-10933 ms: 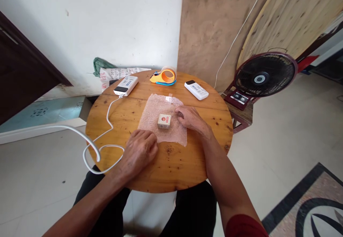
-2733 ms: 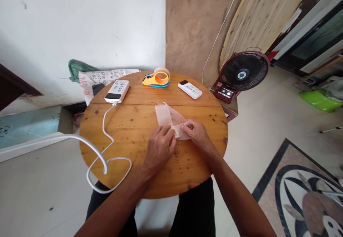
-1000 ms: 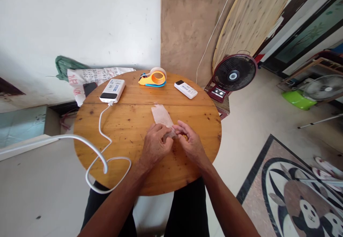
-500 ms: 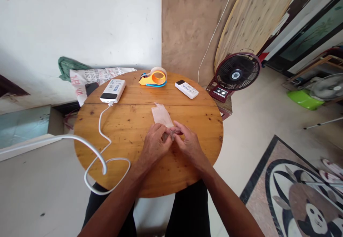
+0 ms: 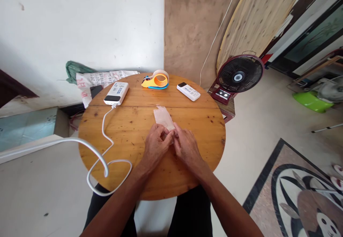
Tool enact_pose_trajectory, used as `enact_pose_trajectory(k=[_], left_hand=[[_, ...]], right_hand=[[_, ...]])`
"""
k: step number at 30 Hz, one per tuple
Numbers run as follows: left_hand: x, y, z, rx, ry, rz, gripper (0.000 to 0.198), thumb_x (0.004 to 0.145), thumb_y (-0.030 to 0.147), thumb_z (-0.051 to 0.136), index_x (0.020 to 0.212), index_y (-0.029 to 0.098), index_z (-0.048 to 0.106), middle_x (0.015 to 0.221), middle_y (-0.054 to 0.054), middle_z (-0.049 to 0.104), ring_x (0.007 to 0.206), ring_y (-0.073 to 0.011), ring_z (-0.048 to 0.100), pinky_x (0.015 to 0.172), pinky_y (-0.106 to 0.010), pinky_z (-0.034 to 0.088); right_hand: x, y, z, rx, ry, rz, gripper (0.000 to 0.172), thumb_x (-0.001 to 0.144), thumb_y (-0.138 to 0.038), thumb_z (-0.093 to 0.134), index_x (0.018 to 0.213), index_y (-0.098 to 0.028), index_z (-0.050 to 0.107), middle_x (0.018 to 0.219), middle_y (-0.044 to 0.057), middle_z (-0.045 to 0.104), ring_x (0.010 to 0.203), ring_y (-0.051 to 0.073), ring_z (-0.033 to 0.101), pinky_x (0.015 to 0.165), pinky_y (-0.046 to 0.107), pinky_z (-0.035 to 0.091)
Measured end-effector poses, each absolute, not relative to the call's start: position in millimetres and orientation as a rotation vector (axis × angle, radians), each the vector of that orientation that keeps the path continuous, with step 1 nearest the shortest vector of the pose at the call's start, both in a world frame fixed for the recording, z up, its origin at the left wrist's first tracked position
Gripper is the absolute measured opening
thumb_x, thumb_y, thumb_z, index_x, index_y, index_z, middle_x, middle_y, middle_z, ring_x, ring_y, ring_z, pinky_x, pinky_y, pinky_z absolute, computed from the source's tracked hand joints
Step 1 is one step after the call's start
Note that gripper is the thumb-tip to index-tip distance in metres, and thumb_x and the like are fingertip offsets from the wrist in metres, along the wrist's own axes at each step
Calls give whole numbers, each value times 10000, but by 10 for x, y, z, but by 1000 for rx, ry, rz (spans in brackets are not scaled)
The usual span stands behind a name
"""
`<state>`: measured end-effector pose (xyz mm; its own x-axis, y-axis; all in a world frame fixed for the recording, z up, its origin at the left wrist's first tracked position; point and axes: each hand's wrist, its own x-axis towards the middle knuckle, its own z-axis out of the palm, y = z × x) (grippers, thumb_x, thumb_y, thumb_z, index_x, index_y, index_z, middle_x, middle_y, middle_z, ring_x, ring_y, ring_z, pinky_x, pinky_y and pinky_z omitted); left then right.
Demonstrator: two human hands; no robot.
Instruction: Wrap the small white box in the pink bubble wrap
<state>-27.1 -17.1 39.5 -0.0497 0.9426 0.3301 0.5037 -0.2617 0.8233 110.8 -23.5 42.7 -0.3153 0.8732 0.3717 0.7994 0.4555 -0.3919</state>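
Note:
A pale pinkish piece of thin, tissue-like paper with a ragged far end lies at the middle of the round wooden table. My left hand is closed, pinching the near end of the paper between thumb and fingers. Close against it, my right hand grips the same end from the other side. The fingertips of both hands meet there and hide most of the pinched part.
On the table are a white power bank with a white cable, an orange-and-blue tape dispenser, and a second white power bank. A dark red fan stands beyond the right edge.
My fingers have shifted slightly at the paper's near end, the right hand now closed tighter beside the left. The whole view has moved a little; objects on the table stay put.

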Motion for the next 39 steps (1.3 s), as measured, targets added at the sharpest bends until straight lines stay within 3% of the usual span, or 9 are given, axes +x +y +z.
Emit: enact_pose_trajectory(k=[9,14,18,24,31,36,39], left_hand=[[-267,-148,358,1682,1522,1201,116,788,178,598,682,178,552,779,-1,520,731,-132,500,682,-253,410],[-276,-148,352,1690,1518,1182,84,770,144,577,698,178,550,787,0,508,742,-136,491,688,-255,405],[-286,-147,365,1664,1507,1157,71,748,123,564,709,180,546,791,9,494,705,-124,484,658,-247,405],[-308,-127,335,1696,1477,1186,67,744,130,555,710,184,536,784,8,494,708,-127,483,649,-243,411],[-308,-121,329,1691,1432,1211,71,731,112,529,748,180,542,795,-1,509,716,-129,498,656,-249,416],[-306,-133,365,1681,1455,1200,107,788,231,586,709,183,532,775,-1,512,736,-141,501,678,-267,413],[-317,-127,359,1700,1427,1173,101,802,216,576,715,183,540,771,-1,503,715,-136,486,661,-262,403]], right_hand=[[1118,-304,476,-1329,-2182,248,577,862,-82,425,1430,-139,336,1126,123,668,909,261,570,798,422,463],[1206,-251,460,-1247,-2071,496,561,844,-83,466,1390,-192,391,1169,88,661,948,219,607,888,403,478],[1315,-225,431,-1230,-1880,609,430,832,-93,505,1244,-215,526,1089,51,675,871,164,627,870,343,492],[1359,-151,391,-1241,-1976,595,218,855,-154,557,1035,-200,671,951,60,645,874,185,595,818,332,483],[1318,-154,419,-1222,-2065,567,207,875,-157,537,987,-203,705,898,59,614,851,179,573,777,302,467],[1318,-168,465,-1256,-2097,569,181,865,-158,547,951,-205,699,888,55,618,850,184,569,788,316,457],[1349,-150,504,-1259,-2079,645,208,845,-142,559,980,-215,699,911,52,635,865,184,579,818,329,456]])
